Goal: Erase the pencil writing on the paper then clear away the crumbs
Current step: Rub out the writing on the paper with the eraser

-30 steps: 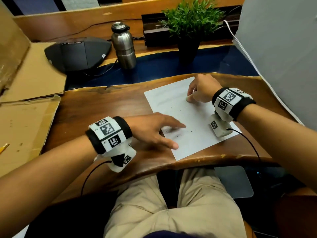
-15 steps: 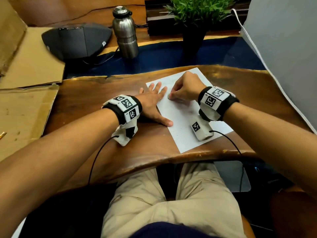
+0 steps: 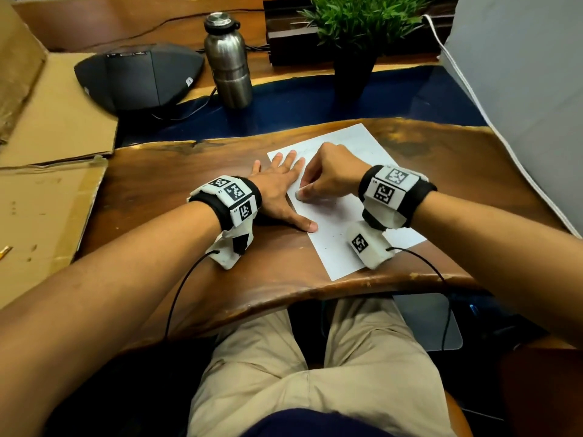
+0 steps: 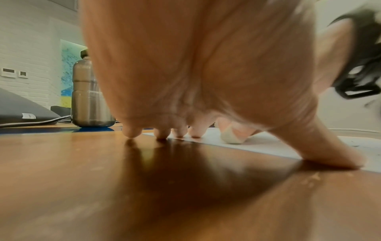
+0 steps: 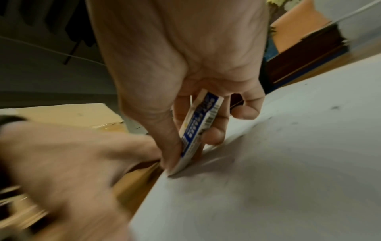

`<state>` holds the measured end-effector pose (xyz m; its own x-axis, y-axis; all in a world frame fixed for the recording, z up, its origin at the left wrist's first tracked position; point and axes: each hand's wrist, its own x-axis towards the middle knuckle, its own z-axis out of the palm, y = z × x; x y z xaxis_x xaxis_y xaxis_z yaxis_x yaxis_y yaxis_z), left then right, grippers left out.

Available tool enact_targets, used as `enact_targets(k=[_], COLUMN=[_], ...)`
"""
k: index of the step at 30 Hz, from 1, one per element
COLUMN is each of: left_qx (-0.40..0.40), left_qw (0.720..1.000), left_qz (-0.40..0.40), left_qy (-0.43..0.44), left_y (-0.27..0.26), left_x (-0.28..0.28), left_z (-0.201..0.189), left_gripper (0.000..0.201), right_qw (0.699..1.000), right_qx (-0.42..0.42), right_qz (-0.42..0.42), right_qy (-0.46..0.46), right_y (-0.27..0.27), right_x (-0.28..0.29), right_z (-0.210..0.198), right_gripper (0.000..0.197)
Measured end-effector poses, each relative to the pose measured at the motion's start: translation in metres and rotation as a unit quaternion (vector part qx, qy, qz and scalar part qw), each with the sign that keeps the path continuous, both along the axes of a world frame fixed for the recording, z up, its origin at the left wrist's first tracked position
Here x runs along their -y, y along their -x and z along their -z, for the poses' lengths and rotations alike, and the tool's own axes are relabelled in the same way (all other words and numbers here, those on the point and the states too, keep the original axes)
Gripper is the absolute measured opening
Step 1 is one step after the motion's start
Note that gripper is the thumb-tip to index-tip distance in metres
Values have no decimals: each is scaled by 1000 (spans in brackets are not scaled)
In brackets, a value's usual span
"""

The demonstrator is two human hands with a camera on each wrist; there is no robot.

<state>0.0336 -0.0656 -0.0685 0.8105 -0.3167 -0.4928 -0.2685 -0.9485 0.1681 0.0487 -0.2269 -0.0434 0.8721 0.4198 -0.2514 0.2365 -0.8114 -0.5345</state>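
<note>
the left hand (image 3: 277, 187) lies flat, fingers (image 4: 132, 131) straight and spread, pressing the left edge of the paper (image 3: 372, 216) onto the wooden surface (image 3: 189, 184). just right of it, the right hand (image 3: 328, 176) pinches an eraser (image 5: 198, 130) between thumb and curled fingers, its tip touching the paper near that edge. dark crumbs (image 3: 334, 236) dot the sheet's near part.
</note>
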Motion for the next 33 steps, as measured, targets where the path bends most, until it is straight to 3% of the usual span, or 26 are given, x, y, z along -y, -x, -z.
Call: enact_targets(k=[4,8,13,17,21,26,30,33], left_qx=[-4,-5,-14,-19,-21,-20,-18,-13], left_qw=[1000,1000,1000,1000,999,999,999,1000], left_qz=[2,4,5,0,0,0,2,3], left_qy=[-6,-4,-19,-22,-29,-27,-27,-27], left_y=[-1,-1,-2,-1,0,1,1,2], left_x=[0,-1,1,2,4,3,4,3], left_z=[2,2,0,-4,-6,-5,-5,-5], left_gripper=[155,154,151,148,149,148,150,151], right_qw=[996,1000,998,1000,997,999,999,1000], right_qx=[29,5,16,-11,8,-11,12,19], right_qz=[80,-7,60,-25,73,-33,53,-9], right_qy=[-21,0,-11,4,-24,8,-6,1], right_y=[-16,2,-14,6,-16,6,-17,-3], right_x=[6,5,11,7,16,9,16,13], right_z=[-3,0,-3,0,-2,0,-4,-1], right_gripper=[22,20,22,19,21,17,20,16])
